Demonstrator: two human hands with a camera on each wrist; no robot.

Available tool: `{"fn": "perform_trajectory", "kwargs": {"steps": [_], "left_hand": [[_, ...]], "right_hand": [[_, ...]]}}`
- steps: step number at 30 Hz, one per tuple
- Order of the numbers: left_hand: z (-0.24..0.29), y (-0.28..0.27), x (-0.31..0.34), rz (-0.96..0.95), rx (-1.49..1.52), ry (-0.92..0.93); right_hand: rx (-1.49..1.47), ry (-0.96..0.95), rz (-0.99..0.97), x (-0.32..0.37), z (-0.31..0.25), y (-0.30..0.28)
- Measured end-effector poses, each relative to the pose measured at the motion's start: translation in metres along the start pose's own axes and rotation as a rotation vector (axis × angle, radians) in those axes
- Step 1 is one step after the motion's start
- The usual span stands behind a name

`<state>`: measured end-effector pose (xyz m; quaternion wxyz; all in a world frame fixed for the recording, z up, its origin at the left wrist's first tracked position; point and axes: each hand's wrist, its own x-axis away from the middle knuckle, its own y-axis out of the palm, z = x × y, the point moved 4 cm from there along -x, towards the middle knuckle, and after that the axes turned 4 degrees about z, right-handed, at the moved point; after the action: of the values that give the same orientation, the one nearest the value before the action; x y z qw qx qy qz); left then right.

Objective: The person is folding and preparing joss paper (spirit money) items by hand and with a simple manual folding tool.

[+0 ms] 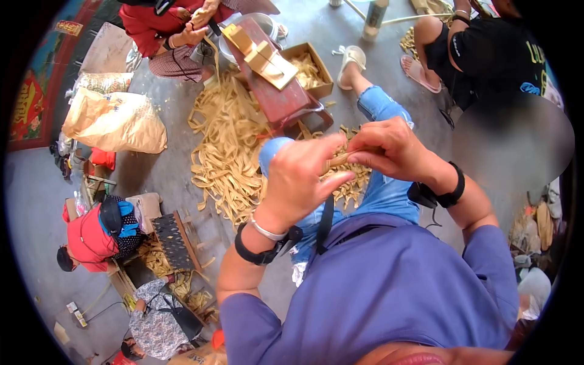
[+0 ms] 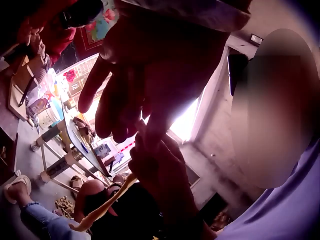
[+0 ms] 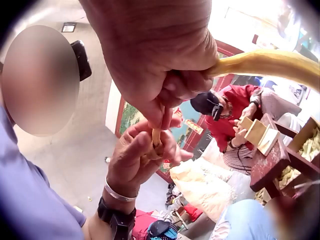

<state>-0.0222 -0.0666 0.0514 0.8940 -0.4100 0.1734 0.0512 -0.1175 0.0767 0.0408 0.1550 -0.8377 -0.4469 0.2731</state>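
A long, soft, yellow-tan plant strip (image 3: 265, 64) runs through both hands above the wearer's lap. My right hand (image 1: 392, 146) pinches it between thumb and curled fingers, and a long end trails out of the fist in the right wrist view. My left hand (image 1: 298, 176), with a white bracelet at the wrist, faces it closely. A short length of the strip passes between the hands into the left fingers, which are bent round it in the right wrist view. The left hand (image 2: 155, 75) is dark in its own wrist view. Below lies a pile of similar strips (image 1: 228, 146).
A red bench (image 1: 267, 88) bearing a wooden slicing tool stands ahead, beside a cardboard box (image 1: 322, 73) of strips. A person in red (image 1: 146, 30) works there with both hands. Other people sit at left and right. A large sack (image 1: 115, 121) lies at left.
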Motion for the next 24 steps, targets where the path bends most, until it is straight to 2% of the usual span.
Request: {"fn": "perform_trajectory", "kwargs": {"steps": [4,7,12,14,16,17,19,24], "left_hand": [[-0.003,-0.005,-0.004,-0.091,-0.092,0.028],[-0.016,-0.005,-0.004,-0.117,-0.013,0.022],[-0.068,0.004,-0.009,-0.128,0.148,-0.098],[-0.101,0.009,-0.015,-0.149,0.205,-0.17],[-0.148,0.018,-0.024,-0.158,0.44,-0.45],[-0.178,0.026,-0.028,-0.147,0.57,-0.609],[-0.214,0.031,-0.046,-0.037,0.727,-0.776],[-0.271,0.046,-0.062,0.012,0.743,-0.896]], "right_hand": [[0.059,-0.13,-0.101,-0.019,-0.004,-0.011],[0.019,-0.152,-0.155,-0.03,0.007,-0.013],[-0.131,-0.086,-0.146,-0.054,0.054,0.001],[-0.028,-0.169,-0.1,-0.07,0.081,0.009],[0.033,-0.093,-0.05,-0.098,0.118,0.014],[0.042,0.024,-0.025,-0.119,0.139,0.019],[0.042,0.049,0.02,-0.158,0.174,0.03],[0.108,0.096,0.037,-0.199,0.216,0.044]]}}
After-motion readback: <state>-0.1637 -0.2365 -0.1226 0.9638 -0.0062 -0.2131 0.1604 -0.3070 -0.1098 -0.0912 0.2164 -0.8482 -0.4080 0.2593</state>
